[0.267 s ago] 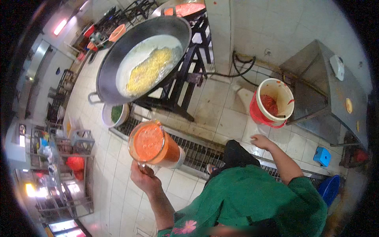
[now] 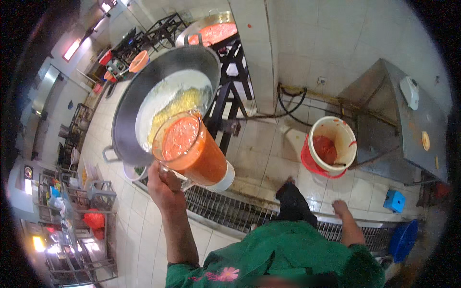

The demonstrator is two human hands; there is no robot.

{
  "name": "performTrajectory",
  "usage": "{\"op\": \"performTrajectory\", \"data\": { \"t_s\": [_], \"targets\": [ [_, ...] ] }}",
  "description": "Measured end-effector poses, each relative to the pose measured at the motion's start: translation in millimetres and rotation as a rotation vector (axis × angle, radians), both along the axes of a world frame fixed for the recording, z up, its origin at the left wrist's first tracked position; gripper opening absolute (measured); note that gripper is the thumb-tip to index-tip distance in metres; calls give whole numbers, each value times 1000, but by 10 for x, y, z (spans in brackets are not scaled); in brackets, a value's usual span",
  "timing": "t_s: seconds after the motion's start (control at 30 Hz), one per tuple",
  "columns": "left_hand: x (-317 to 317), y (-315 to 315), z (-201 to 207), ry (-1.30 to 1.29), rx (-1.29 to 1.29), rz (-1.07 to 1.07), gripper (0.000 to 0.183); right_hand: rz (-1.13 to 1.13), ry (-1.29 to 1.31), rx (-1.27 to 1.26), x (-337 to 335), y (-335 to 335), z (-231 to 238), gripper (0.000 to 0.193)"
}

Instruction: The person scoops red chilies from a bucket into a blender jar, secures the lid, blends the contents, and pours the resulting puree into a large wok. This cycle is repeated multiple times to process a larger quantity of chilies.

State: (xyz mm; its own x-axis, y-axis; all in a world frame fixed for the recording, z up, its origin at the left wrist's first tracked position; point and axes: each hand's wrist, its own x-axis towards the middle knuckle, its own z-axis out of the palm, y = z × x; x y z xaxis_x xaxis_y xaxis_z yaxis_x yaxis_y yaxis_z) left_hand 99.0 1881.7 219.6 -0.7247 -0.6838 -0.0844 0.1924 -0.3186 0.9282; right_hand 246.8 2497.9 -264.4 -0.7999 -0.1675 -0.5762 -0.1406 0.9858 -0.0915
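My left hand [image 2: 165, 185] is closed round the handle of a clear blender jar [image 2: 206, 156] with a white base. The jar is filled with orange-red purée and tilts toward a big dark wok [image 2: 127, 103], overlapping its near edge in view. Inside the wok lie a pale, milky liquid and a yellow, grainy mass [image 2: 180, 105], partly hidden behind the jar. My right hand [image 2: 341, 209] hangs low at my right side, loosely open, with nothing seen in it. It is nearest to a cream bucket [image 2: 353, 141] in a red outer pail, with red paste inside.
The wok rests on a black metal stand [image 2: 235, 101]. Behind it sits another pan of red sauce [image 2: 213, 33]. A floor drain grate [image 2: 230, 209] runs before my feet. At right stand a steel table [image 2: 418, 139], a blue stool [image 2: 394, 201] and a blue basin [image 2: 403, 240].
My left hand has raised the blender jar up toward the wok, so it now overlaps the wok's near edge. My right hand has swung down and to the right, away from the bucket.
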Motion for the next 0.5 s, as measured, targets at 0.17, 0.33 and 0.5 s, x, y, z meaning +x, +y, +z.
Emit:
{"op": "performTrajectory", "data": {
  "t_s": [0.17, 0.33, 0.5],
  "targets": [
    [-1709, 285, 602, 61, 55, -150, 27, 277, -126, -121, 455, 621, 31, 14],
    [-3156, 415, 921, 109, -40, -121, 37, 42, 168, -399, 0, 731, 22, 24],
    [-4798, 378, 972, 186, -25, -47, 30, -1505, -199, -1129, -1159, 847, 110, 20]
  ]
}}
